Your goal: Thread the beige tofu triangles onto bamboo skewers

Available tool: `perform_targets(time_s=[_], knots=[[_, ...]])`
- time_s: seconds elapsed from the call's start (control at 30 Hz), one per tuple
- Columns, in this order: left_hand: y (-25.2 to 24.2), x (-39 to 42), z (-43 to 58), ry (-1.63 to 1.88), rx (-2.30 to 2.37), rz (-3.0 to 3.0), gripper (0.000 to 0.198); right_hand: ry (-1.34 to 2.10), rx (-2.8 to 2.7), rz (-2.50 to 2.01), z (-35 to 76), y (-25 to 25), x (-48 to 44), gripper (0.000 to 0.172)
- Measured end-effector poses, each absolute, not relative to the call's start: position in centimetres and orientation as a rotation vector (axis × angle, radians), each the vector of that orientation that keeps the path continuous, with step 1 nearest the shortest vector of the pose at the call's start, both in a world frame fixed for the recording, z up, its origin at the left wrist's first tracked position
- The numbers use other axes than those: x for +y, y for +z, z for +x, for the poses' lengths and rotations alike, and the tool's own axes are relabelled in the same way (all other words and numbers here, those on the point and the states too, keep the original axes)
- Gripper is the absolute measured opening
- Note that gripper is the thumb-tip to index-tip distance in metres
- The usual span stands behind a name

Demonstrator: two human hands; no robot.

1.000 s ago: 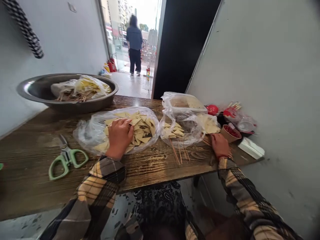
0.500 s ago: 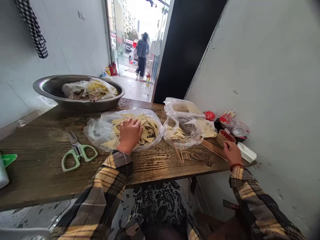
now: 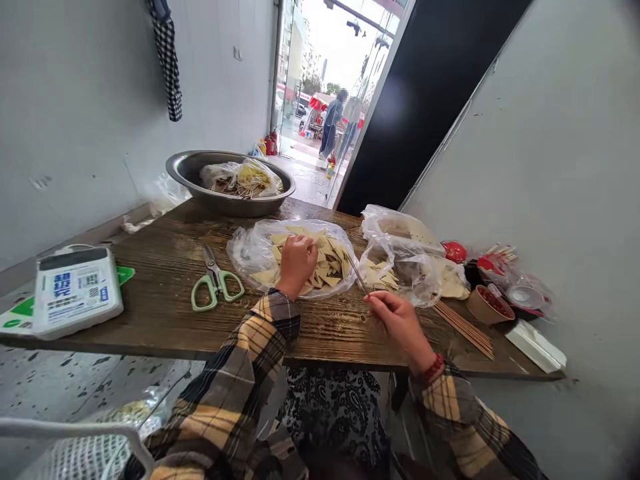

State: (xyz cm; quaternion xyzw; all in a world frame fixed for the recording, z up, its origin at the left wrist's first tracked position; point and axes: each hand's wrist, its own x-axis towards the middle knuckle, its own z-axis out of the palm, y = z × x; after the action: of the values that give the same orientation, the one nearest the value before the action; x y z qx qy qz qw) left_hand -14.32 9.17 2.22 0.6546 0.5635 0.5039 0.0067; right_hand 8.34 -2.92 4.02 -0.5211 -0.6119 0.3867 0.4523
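My left hand [image 3: 297,265] rests on a heap of flat, pale yellow triangular pieces [image 3: 327,263] in an open clear plastic bag [image 3: 250,250]. Its fingers are curled together, and what they pinch is hidden. My right hand [image 3: 400,325] is closed on thin wooden skewers [image 3: 358,275], whose far ends point up and left to the heap's right edge. Right of the heap, a second clear bag [image 3: 425,283] holds more of these pieces. A bundle of loose skewers [image 3: 465,328] lies on the table beyond my right hand.
Green-handled scissors [image 3: 216,283] lie left of the bag. A wide metal basin [image 3: 225,203] with bagged skewers stands behind. At left is a white box-shaped device [image 3: 77,293]. A paper tub of red contents [image 3: 490,305] and a white carton [image 3: 537,347] sit at right, by the wall.
My right hand has moved left from beside the paper tub to near the heap, now with skewers in it. My left hand stays at the heap, its fingers more curled. The view has turned left.
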Motion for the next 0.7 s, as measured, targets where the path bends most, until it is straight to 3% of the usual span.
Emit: perform_targets(time_s=[0.1,0.3,0.7], knots=[[2.5,9.5,-14.9,1.728,1.644,1.621,0.016,1.136,-1.386,-1.230,5.3,2.0,-1.9,0.033],[3.5,8.9,-14.8,1.757,0.985,0.967,0.015,1.009,-1.360,-1.288,6.2,-1.1,1.1,0.034],[3.9,7.0,-13.6,1.376,0.732,1.052,0.019,0.664,-1.572,-1.469,10.2,-2.8,1.9,0.037]])
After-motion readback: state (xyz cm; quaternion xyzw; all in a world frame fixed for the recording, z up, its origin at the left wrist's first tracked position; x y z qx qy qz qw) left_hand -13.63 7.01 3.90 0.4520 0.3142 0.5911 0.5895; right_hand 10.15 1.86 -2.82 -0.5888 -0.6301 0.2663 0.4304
